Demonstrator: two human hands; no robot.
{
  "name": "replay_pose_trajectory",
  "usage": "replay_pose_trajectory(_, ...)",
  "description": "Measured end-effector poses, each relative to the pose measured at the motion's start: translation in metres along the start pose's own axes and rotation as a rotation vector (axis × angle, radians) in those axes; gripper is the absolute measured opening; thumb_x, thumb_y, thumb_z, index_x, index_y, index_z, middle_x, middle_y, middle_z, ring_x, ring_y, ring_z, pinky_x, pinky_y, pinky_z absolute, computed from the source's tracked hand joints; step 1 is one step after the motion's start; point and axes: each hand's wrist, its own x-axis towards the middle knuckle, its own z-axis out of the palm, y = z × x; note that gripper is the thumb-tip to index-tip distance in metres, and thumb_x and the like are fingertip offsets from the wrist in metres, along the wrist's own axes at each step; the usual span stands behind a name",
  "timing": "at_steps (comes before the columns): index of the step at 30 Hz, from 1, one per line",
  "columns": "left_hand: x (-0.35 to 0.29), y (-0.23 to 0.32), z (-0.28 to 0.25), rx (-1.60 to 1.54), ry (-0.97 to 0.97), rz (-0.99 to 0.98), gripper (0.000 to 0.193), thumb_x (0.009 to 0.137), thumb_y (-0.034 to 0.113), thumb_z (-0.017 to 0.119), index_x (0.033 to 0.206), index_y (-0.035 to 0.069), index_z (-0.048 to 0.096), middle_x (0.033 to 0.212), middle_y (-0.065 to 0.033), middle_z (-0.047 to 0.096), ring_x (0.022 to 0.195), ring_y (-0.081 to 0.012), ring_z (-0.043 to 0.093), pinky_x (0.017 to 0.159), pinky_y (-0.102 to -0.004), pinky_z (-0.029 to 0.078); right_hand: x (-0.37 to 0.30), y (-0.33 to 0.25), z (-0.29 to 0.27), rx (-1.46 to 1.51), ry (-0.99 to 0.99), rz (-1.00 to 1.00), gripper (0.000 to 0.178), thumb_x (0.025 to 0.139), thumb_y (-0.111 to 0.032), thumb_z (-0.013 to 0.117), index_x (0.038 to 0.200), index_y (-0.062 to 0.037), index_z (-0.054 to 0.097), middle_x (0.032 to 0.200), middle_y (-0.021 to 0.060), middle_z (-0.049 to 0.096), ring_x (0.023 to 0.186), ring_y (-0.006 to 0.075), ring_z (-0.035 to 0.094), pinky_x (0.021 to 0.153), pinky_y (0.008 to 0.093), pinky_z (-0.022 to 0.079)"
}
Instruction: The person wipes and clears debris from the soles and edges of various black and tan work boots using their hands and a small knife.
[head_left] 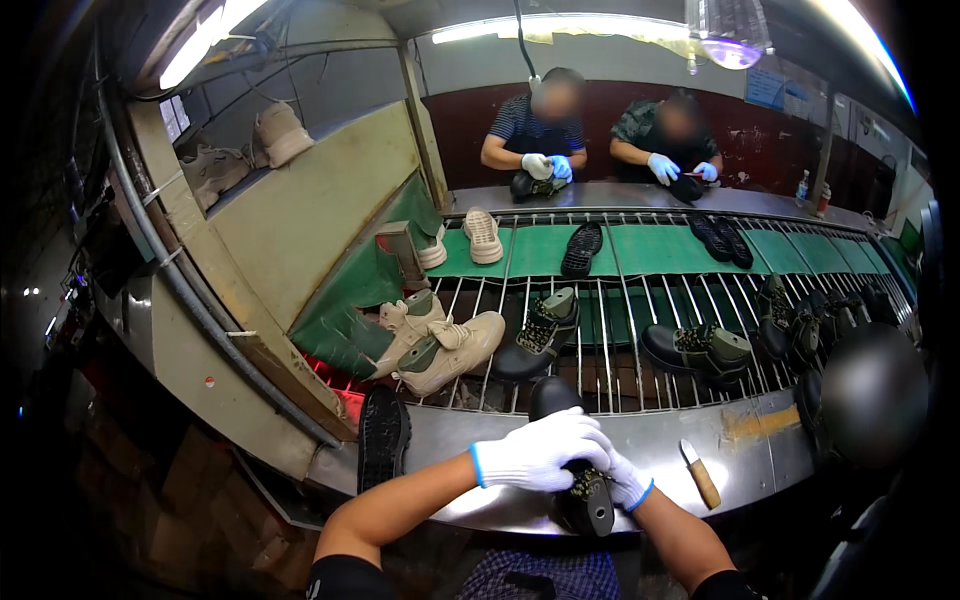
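My left hand [545, 450], in a white knit glove with a blue cuff, is closed over the middle of a black shoe [587, 505]. Gripping the shoe's right side is my right hand [628, 482], gloved alike; its fingers are partly hidden. The shoe's toe points away from me and its heel end towards me, at the steel bench edge [480, 508]. To the right of my hands lies a knife [702, 477] with a short blade and wooden handle. A black shoe sole [383, 440] rests on the bench at my left.
Beyond the bench runs a metal roller rack [612, 360] with black shoes and beige shoes [455, 352]. A green belt [645, 248] behind carries soles. Two people in gloves handle shoes across the line; another head [875, 395] is close at right. A machine housing [350, 170] stands left.
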Motion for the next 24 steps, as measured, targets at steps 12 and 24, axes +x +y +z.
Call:
replay_pose_trajectory(12, -0.309, -0.139, -0.018, 0.632, 0.732, -1.764, 0.089, 0.088, 0.045, 0.079, 0.157, 0.003, 0.039, 0.14, -0.0312, 0.063, 0.128, -0.0476, 0.064, 0.109, -0.0532, 0.052, -0.153, 0.177, -0.071, 0.628, 0.097, -0.077, 0.082, 0.102, -0.07, 0.053, 0.147, -0.0007, 0.059, 0.125, 0.0283, 0.071, 0.102, 0.0427, 0.074, 0.091, 0.0564, 0.064)
replay_pose_trajectory(24, -0.15, -0.004, -0.003, -0.903, 0.404, -0.852, 0.034, 0.099, 0.011, 0.068, 0.13, -0.004, 0.07, 0.118, -0.0079, 0.075, 0.106, -0.0164, 0.069, 0.094, -0.0342, 0.057, -0.196, 0.192, -0.027, 0.327, 0.406, -0.101, 0.068, 0.115, -0.055, 0.043, 0.154, -0.001, 0.053, 0.144, 0.0124, 0.066, 0.127, 0.0219, 0.067, 0.114, 0.0375, 0.053)
